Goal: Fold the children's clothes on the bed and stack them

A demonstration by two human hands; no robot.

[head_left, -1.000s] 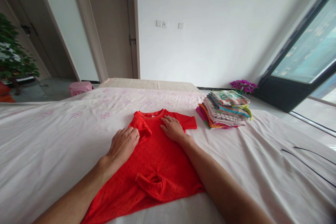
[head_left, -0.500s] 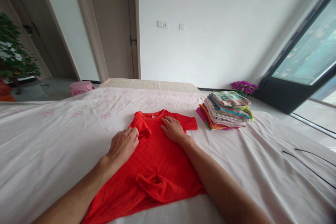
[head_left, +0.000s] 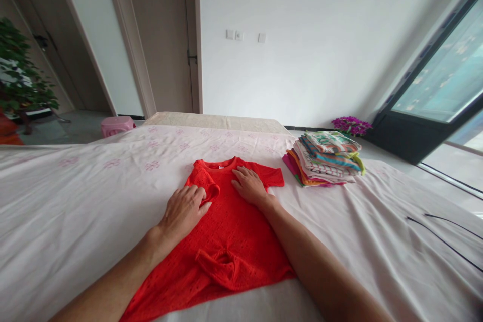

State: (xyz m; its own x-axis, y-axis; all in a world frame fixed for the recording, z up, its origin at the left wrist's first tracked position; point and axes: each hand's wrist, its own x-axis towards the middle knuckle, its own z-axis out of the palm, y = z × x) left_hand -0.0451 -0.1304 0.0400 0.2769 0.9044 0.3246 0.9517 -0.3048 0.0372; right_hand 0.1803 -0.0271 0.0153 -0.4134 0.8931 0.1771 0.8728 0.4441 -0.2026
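Observation:
A red short-sleeved shirt (head_left: 230,211) lies spread on the sheet, its neckline away from me and its lower front bunched into a twisted knot. At its left side, by the folded-in sleeve, my left hand (head_left: 184,211) rests on the fabric, thumb apart from the slightly bent fingers. My right hand (head_left: 249,184) lies flat on the upper chest near the right sleeve, fingers stretched out and pressing on the cloth.
A stack of folded clothes (head_left: 324,158) stands on the bed sheet (head_left: 113,201) to the right of the shirt. Dark thin cords (head_left: 445,241) lie at the far right. Beyond the bed are a pink stool (head_left: 116,125), purple flowers (head_left: 350,125) and a leafy plant (head_left: 22,70).
My left hand has shifted slightly right over the folded sleeve, and its thumb has moved away from the fingers. My right hand has stayed in place.

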